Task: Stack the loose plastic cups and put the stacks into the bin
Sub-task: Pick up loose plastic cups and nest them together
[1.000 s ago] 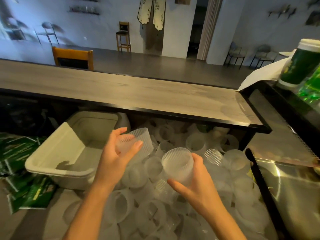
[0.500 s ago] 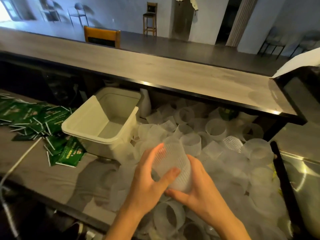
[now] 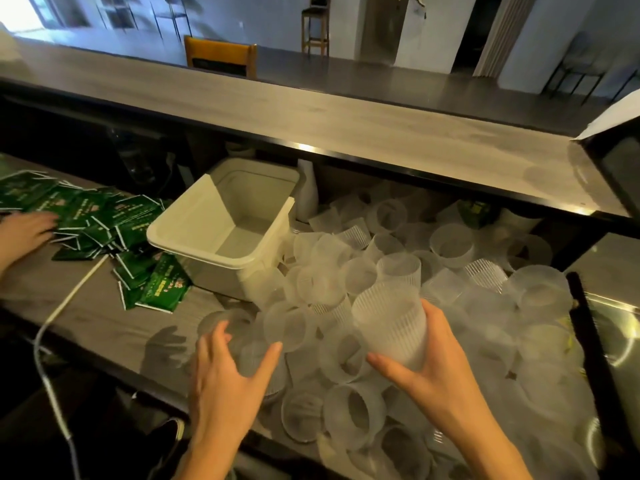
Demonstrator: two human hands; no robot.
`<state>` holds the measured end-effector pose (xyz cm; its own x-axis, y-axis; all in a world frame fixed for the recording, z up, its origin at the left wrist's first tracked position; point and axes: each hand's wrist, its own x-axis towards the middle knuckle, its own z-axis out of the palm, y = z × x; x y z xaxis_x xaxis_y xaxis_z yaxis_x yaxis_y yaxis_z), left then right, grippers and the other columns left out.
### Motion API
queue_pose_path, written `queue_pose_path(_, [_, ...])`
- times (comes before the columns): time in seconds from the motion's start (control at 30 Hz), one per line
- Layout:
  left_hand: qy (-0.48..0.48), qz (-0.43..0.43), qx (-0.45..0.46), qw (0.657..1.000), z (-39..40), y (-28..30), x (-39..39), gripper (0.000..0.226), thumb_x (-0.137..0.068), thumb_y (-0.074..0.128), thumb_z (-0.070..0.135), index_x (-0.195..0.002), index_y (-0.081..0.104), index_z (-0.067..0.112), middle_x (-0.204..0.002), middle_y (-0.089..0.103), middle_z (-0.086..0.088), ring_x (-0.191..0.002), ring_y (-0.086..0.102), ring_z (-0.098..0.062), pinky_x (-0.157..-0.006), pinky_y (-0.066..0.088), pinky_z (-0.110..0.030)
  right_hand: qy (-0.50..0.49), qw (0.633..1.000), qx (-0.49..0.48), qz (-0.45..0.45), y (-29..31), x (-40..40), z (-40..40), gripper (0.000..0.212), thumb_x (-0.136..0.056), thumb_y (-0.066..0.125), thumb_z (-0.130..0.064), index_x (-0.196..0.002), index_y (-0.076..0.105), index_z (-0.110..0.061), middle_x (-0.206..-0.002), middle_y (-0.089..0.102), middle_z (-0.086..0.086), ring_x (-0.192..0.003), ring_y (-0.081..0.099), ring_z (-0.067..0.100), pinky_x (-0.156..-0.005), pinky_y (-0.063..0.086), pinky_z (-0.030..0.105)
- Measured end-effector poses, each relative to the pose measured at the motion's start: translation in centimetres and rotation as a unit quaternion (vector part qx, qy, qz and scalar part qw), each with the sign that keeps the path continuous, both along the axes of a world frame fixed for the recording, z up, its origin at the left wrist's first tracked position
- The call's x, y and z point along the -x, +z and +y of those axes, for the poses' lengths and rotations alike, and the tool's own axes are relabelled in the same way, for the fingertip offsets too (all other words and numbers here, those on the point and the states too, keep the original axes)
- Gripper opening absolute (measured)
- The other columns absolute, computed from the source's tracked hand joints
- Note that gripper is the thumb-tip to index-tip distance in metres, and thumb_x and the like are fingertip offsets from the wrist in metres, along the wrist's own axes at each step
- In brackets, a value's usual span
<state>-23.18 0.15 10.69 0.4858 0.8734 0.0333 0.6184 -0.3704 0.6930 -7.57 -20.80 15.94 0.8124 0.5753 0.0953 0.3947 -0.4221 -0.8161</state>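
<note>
A big heap of loose frosted plastic cups (image 3: 450,278) covers the lower counter in front of me. My right hand (image 3: 426,368) grips a short stack of ribbed cups (image 3: 391,320), held upright above the heap. My left hand (image 3: 225,372) reaches down with spread fingers over a loose cup (image 3: 249,355) at the heap's left edge; its fingers curl round the cup's side. The white square bin (image 3: 194,233) stands to the left of the heap with nothing visible inside it.
Green sachets (image 3: 104,216) lie scattered left of the bin, and another person's hand (image 3: 24,230) rests on them. A white cable (image 3: 65,303) crosses the counter. A raised wooden bar top (image 3: 346,123) overhangs the back. A steel surface (image 3: 616,306) lies to the right.
Both hands pushed one cup into the other; the stack now stays in my right hand. My left hand let go and dropped to a loose cup at the left. The view swung left.
</note>
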Motion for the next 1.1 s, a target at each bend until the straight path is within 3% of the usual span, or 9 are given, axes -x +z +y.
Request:
queue_pose_path(0.1, [-0.009, 0.119, 0.004, 0.993, -0.1, -1.7, 0.2, 0.113, -0.061, 0.052, 0.088, -0.14, 0.043, 0.008, -0.13, 0.05, -0.013, -0.123, 0.047, -0.034, -0.102, 0.041, -0.045, 0.006, 1.0, 0.007, 0.007, 0.0, 0.5, 0.5, 0.088, -0.064, 0.085, -0.052, -0.134, 0.034, -0.043, -0.129, 0.044, -0.026, -0.118, 0.042, -0.014, -0.088, 0.037, 0.005])
queue_pose_path(0.2, [0.0, 0.151, 0.01, 0.989, -0.4, -2.6, -0.4, 0.091, -0.064, 0.071, 0.071, -0.125, 0.054, 0.005, -0.12, 0.055, -0.014, -0.118, 0.051, -0.035, -0.098, 0.043, -0.044, 0.019, 1.0, 0.017, 0.009, -0.3, 1.0, 0.8, 0.092, -0.064, 0.084, -0.055, -0.139, 0.033, -0.04, -0.132, 0.044, -0.025, -0.121, 0.043, -0.009, -0.097, 0.039, 0.018])
queue_pose_path(0.3, [-0.003, 0.158, 0.029, 0.987, -0.2, -2.6, -0.8, 0.075, -0.067, 0.078, 0.061, -0.117, 0.058, 0.009, -0.117, 0.056, -0.012, -0.116, 0.052, -0.034, -0.098, 0.043, -0.043, 0.024, 0.999, 0.018, 0.015, -0.4, 1.2, 0.8, 0.097, -0.062, 0.082, -0.061, -0.141, 0.031, -0.04, -0.135, 0.044, -0.024, -0.123, 0.043, -0.006, -0.101, 0.041, 0.027])
queue_pose_path(0.43, [-0.005, 0.095, 0.059, 0.994, 0.0, -2.0, -0.2, 0.067, -0.072, 0.079, 0.05, -0.122, 0.055, 0.011, -0.118, 0.058, -0.009, -0.115, 0.053, -0.031, -0.094, 0.044, -0.041, 0.027, 0.999, 0.025, 0.021, 0.1, 1.4, 0.8, 0.096, -0.062, 0.081, -0.062, -0.141, 0.029, -0.043, -0.134, 0.041, -0.026, -0.121, 0.042, -0.009, -0.097, 0.041, 0.024])
queue_pose_path(0.7, [-0.014, 0.043, 0.097, 0.994, -0.1, 1.2, 1.3, 0.088, -0.078, 0.075, 0.051, -0.148, 0.032, 0.02, -0.145, 0.047, -0.004, -0.132, 0.044, -0.027, -0.105, 0.039, -0.043, 0.055, 0.997, 0.049, -0.013, 0.1, 2.2, 1.7, 0.093, -0.063, 0.074, -0.067, -0.139, 0.025, -0.043, -0.127, 0.038, -0.027, -0.117, 0.041, -0.007, -0.093, 0.04, 0.022])
queue_pose_path(0.93, [-0.037, -0.12, 0.158, 0.979, 0.1, 1.2, 2.7, 0.064, -0.062, 0.079, 0.06, -0.115, 0.05, 0.04, -0.115, 0.06, 0.02, -0.104, 0.059, -0.006, -0.08, 0.047, -0.026, 0.082, 0.991, 0.096, -0.047, 0.1, 2.6, 2.1, 0.088, -0.065, 0.071, -0.067, -0.136, 0.024, -0.046, -0.123, 0.038, -0.022, -0.11, 0.045, -0.001, -0.087, 0.042, 0.023])
queue_pose_path(1.0, [-0.052, -0.181, 0.194, 0.963, -0.1, 1.6, 2.5, 0.057, -0.065, 0.078, 0.061, -0.114, 0.055, 0.044, -0.109, 0.065, 0.025, -0.101, 0.062, 0.003, -0.074, 0.05, -0.015, 0.094, 0.983, 0.136, -0.084, -0.1, 2.6, 2.3, 0.091, -0.064, 0.065, -0.071, -0.139, 0.023, -0.041, -0.12, 0.037, -0.019, -0.107, 0.048, 0.006, -0.086, 0.046, 0.027])
queue_pose_path(1.1, [-0.088, -0.227, 0.228, 0.943, -0.1, 2.2, 2.0, 0.057, -0.071, 0.074, 0.046, -0.124, 0.053, 0.046, -0.108, 0.061, 0.038, -0.102, 0.056, 0.019, -0.071, 0.048, -0.004, 0.12, 0.965, 0.191, -0.132, -0.1, 2.5, 2.9, 0.093, -0.065, 0.06, -0.071, -0.142, 0.023, -0.034, -0.118, 0.037, -0.013, -0.103, 0.049, 0.015, -0.084, 0.046, 0.031])
